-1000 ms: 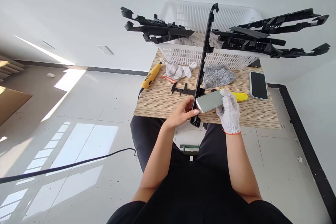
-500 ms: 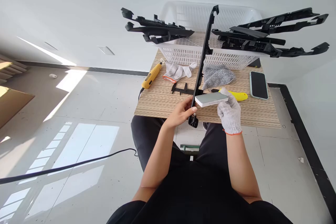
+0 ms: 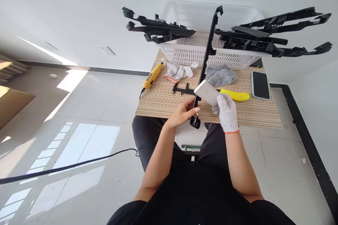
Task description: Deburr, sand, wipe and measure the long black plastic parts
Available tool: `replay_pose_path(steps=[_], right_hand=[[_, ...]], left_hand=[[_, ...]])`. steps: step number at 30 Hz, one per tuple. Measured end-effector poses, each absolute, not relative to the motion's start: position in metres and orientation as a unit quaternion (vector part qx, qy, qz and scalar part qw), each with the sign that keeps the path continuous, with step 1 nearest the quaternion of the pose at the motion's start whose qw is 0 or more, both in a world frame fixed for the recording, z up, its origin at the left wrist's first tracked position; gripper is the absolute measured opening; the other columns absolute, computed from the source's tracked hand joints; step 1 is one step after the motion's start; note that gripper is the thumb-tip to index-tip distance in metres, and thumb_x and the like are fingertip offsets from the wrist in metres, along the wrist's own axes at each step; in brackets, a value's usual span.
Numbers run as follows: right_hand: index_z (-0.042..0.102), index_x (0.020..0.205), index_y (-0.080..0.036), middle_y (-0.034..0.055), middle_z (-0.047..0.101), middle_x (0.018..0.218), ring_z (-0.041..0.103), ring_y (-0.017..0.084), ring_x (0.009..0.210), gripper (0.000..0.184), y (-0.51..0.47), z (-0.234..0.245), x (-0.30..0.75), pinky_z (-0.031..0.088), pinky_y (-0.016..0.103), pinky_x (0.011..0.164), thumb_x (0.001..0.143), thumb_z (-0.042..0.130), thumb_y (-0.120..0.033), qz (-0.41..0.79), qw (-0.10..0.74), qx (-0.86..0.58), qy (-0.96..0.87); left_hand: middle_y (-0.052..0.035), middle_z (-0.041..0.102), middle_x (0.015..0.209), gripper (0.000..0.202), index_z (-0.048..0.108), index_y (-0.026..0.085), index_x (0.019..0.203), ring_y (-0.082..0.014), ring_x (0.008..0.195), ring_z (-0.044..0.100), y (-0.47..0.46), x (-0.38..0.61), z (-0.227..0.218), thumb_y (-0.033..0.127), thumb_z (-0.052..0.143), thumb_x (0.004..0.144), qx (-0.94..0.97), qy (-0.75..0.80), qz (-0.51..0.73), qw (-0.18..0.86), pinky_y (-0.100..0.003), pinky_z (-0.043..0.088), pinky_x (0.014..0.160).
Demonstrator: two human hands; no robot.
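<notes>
My bare left hand [image 3: 184, 113] grips a long black plastic trim strip [image 3: 206, 54] near its lower end. The strip slants up and away over the table, its hooked far end in front of the white basket. In my gloved right hand [image 3: 225, 112] is a flat grey-and-white block [image 3: 207, 92], its pale broad side turned towards me. The block's left end is at the strip's right side, just above my left hand; whether they touch I cannot tell. Behind the strip lies a dark caliper [image 3: 183, 89]. A yellow-handled utility knife [image 3: 235, 95] rests beyond my right hand.
The white basket [image 3: 179, 54] at the back holds several black trim strips [image 3: 264, 38] jutting out both sides. On the wooden table [image 3: 155, 107] are a yellow rotary tool [image 3: 153, 75], a white glove [image 3: 179, 71], a grey cloth [image 3: 221, 75] and a phone [image 3: 260, 85]. A cable [image 3: 79, 164] crosses at left.
My right hand has moved slightly left and turned the block, so its pale broad face shows instead of the grey-green one. The strip's far end has shifted a little to the right.
</notes>
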State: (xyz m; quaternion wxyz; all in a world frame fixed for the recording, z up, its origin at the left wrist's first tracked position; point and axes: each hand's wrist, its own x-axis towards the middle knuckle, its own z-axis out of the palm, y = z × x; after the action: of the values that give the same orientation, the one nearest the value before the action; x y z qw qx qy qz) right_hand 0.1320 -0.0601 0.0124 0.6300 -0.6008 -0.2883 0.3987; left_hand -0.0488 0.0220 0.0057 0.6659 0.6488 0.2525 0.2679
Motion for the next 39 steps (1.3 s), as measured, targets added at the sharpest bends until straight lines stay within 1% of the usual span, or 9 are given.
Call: replay_pose_path(steps=[6,11,13,17,21,25,32,36,39], right_hand=[[0.060,0.085,-0.022,-0.0038,0.058,0.056,0.052,0.010,0.046,0.040,-0.060,0.011,0.138,0.040,0.021,0.042,0.080,0.071,-0.061,0.448,0.598,-0.577,-0.331],[0.064,0.102,-0.022,-0.0034,0.061,0.048,0.046,0.011,0.033,0.046,-0.062,0.017,0.137,0.029,0.019,0.031,0.082,0.067,-0.063,0.441,0.595,-0.610,-0.282],[0.066,0.104,-0.021,-0.0032,0.060,0.046,0.045,0.011,0.032,0.045,-0.062,0.018,0.136,0.030,0.019,0.031,0.081,0.070,-0.059,0.451,0.579,-0.612,-0.294],[0.065,0.102,-0.022,-0.0044,0.060,0.048,0.052,0.011,0.039,0.041,-0.061,0.017,0.136,0.035,0.018,0.035,0.082,0.069,-0.058,0.400,0.638,-0.609,-0.250],[0.066,0.101,-0.022,-0.0043,0.059,0.050,0.052,0.010,0.041,0.041,-0.060,0.014,0.139,0.037,0.019,0.038,0.081,0.071,-0.057,0.452,0.598,-0.592,-0.298],[0.064,0.103,-0.024,-0.0059,0.056,0.054,0.048,0.008,0.041,0.041,-0.060,0.013,0.138,0.033,0.018,0.037,0.083,0.068,-0.059,0.432,0.639,-0.585,-0.251],[0.064,0.104,-0.024,-0.0066,0.052,0.055,0.046,0.008,0.042,0.037,-0.058,0.012,0.134,0.033,0.018,0.037,0.087,0.064,-0.057,0.414,0.645,-0.594,-0.244],[0.067,0.118,-0.023,-0.0035,0.058,0.062,0.052,0.010,0.046,0.044,-0.058,0.015,0.132,0.041,0.020,0.040,0.087,0.065,-0.054,0.437,0.582,-0.606,-0.320],[0.059,0.136,-0.028,-0.0019,0.063,0.073,0.057,0.012,0.055,0.055,-0.059,0.017,0.131,0.047,0.022,0.045,0.086,0.069,-0.046,0.431,0.580,-0.608,-0.330]], left_hand=[[-0.0006,0.052,0.079,0.042,0.059,0.016,0.091,-0.0119,0.069,0.047,0.022,-0.049,0.008,0.056,0.068,0.085,0.654,0.254,0.257,0.665,-0.025,0.044,0.064],[-0.0012,0.054,0.082,0.041,0.059,0.016,0.091,-0.0121,0.071,0.049,0.022,-0.049,0.010,0.055,0.070,0.084,0.647,0.238,0.258,0.677,-0.024,0.044,0.067],[-0.0010,0.053,0.080,0.041,0.058,0.016,0.090,-0.0122,0.070,0.049,0.022,-0.049,0.011,0.055,0.069,0.084,0.647,0.244,0.256,0.676,-0.024,0.044,0.065],[-0.0017,0.055,0.083,0.042,0.059,0.016,0.090,-0.0124,0.071,0.050,0.022,-0.049,0.009,0.056,0.070,0.083,0.651,0.247,0.250,0.673,-0.024,0.045,0.066],[-0.0015,0.056,0.079,0.046,0.060,0.015,0.093,-0.0125,0.070,0.051,0.022,-0.049,0.006,0.059,0.069,0.083,0.649,0.258,0.252,0.670,-0.024,0.046,0.065],[-0.0023,0.058,0.082,0.044,0.061,0.015,0.093,-0.0125,0.071,0.053,0.023,-0.050,0.005,0.057,0.070,0.083,0.652,0.252,0.251,0.670,-0.024,0.046,0.066],[-0.0027,0.061,0.082,0.044,0.064,0.014,0.094,-0.0128,0.072,0.055,0.022,-0.050,0.005,0.056,0.072,0.082,0.650,0.252,0.256,0.669,-0.024,0.048,0.067],[-0.0041,0.064,0.081,0.050,0.066,0.013,0.102,-0.0137,0.072,0.056,0.022,-0.050,0.001,0.058,0.072,0.081,0.643,0.271,0.257,0.669,-0.025,0.049,0.067],[-0.0059,0.067,0.087,0.052,0.067,0.012,0.104,-0.0132,0.074,0.057,0.022,-0.050,-0.002,0.058,0.072,0.081,0.642,0.263,0.263,0.671,-0.025,0.050,0.068]])
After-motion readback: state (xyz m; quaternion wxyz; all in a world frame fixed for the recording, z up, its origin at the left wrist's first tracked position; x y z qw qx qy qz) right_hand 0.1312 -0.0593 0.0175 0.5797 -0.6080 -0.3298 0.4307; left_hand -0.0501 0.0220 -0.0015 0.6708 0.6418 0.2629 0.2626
